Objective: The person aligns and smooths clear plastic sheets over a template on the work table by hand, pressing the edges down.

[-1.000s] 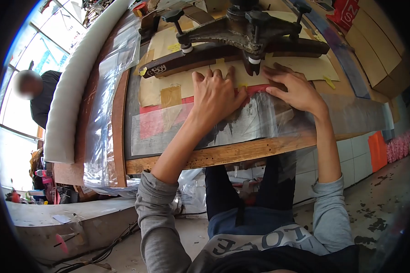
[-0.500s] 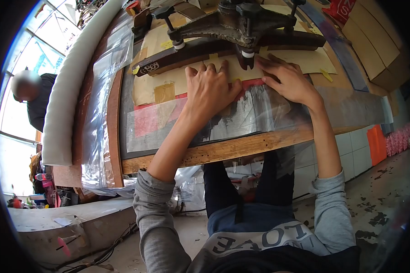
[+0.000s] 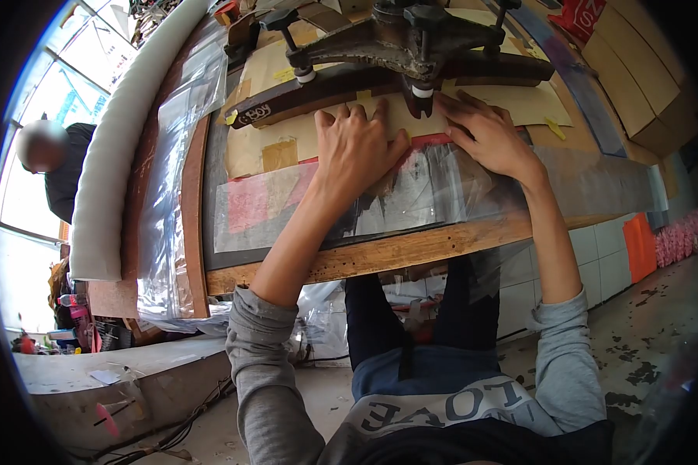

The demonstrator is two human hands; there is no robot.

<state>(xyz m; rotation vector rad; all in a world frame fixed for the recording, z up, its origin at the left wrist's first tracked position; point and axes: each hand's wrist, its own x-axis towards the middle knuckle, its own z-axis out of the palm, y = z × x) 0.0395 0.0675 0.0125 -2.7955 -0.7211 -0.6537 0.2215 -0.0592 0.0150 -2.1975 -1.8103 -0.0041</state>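
Observation:
My left hand lies on a tan cardboard sheet, its fingers bent and spread, fingertips just in front of the dark metal bar. Near its thumb a red strip runs along the sheet's front edge. Opposite it, my right hand rests palm down with fingers stretched forward beside the bar's forked middle foot. Below both hands lies a clear plastic film over a dark surface. Neither hand visibly grips anything, though the undersides of the fingers are hidden.
A heavy clamp frame with black knobs stands over the bar. On the left lie clear plastic sheeting and a long white foam roll. Cardboard boxes stand at right. The table's wooden front edge is near my body. Another person is beyond the roll.
The clear film has shifted slightly away from me, and its front edge sits a little higher. Both hands stay almost in place, with small finger movements.

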